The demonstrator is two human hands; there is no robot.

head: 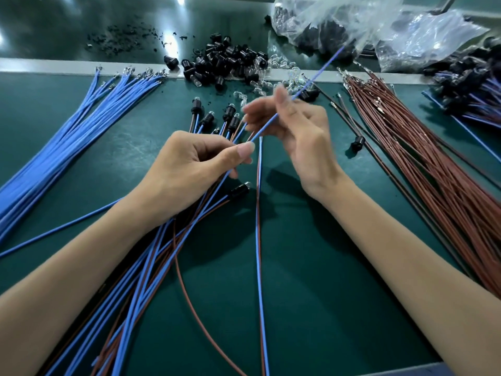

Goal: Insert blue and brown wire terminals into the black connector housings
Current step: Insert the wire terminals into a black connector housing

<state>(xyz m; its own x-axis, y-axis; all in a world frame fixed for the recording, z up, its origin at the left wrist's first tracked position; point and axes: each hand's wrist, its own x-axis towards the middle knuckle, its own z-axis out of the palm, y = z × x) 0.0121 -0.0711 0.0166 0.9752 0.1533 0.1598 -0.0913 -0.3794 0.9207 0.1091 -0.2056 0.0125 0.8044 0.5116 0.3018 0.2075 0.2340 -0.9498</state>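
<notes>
**Blue lead up in both hands, no housing on it yet**

Here's the grip: the left hand [189,166] is curled tight, thumb tip [245,149] pressing a single thin blue insulated wire [320,71] against the fingers. Just beyond it, the right hand [303,137] pinches the same wire higher up, though its fingertips are blurred, so the exact pinch is hard to read. The wire slants up and away from the grip, its far end lost against the crumpled clear plastic bag [352,25]. I can't make out the terminal there, or any housing inside either palm.

Right under the hands lies a fan of blue-and-brown leads already seated in black housings [230,118]. Beyond the grip sits the heap of loose black plastic connector housings [230,61]. Far to the left lies the sheaf of loose blue wires [81,123], and far to the right the sheaf of brown wires [423,169], all on the dark green bench mat [311,280].

My read: this is the wire being readied, with insertion to come. The risks are clear. That raised tip is near the bag and could snag the film. The trailing end runs through the finished leads, so a quick pull could drag them into a tangle. And a terminal pushed in crooked could bend instead of seating.
</notes>
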